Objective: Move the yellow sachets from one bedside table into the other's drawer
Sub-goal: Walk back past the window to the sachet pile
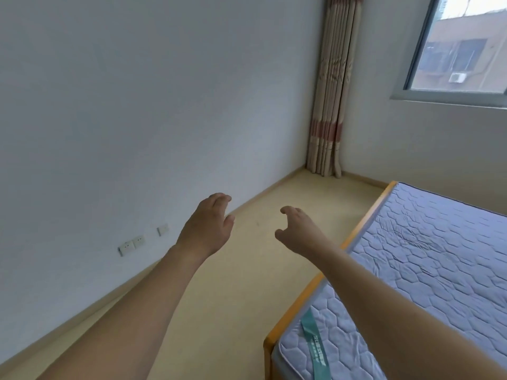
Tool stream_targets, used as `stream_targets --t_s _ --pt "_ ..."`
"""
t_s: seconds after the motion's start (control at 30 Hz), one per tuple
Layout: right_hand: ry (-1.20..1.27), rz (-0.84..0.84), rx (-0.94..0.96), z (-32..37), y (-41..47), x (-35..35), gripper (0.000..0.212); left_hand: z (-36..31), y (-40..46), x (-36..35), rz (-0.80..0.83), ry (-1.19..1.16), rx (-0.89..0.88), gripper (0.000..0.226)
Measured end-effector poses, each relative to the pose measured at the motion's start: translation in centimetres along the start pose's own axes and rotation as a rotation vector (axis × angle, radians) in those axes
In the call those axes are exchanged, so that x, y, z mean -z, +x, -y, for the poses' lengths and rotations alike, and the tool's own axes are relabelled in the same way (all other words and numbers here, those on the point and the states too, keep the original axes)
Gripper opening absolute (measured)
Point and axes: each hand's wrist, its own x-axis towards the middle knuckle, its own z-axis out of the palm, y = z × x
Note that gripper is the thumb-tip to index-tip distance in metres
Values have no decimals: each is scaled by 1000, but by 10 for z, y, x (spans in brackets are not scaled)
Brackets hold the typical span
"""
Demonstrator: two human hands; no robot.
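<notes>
Both of my arms reach forward over the floor of a bedroom. My left hand (208, 226) hangs in the air with loosely curled fingers and holds nothing. My right hand (297, 231) is beside it, a little to the right, fingers also loosely curled and empty. No yellow sachets, bedside table or drawer appear in this view.
A bed with a blue-grey quilted mattress (425, 256) in an orange wooden frame (365, 220) fills the lower right. A white wall (137, 105) with sockets (131, 244) runs along the left. The beige floor (260, 215) leads to a corner with a striped curtain (329, 105) beside a window (461, 45).
</notes>
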Motion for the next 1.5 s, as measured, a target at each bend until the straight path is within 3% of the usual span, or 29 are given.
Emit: stream_targets --t_s 0.23,0.43,0.8,1.2,1.37,1.5 --pt "31 -85 -58 18 182 14 63 64 185 -14 57 32 -84 45" --pt "-15 -101 -97 14 316 16 62 117 327 -66 117 -23 -118 46" --pt "-30 -293 -248 -6 571 72 58 148 638 -141 124 -99 -419 46" --pt "-36 -394 -520 -183 767 151 59 36 909 -314 218 -287 -657 46" --pt "-7 -464 -569 -260 868 224 61 -30 1050 -364 239 -238 -775 47" --pt "4 -547 -591 -313 943 291 63 -80 1170 -378 151 -256 -790 46"
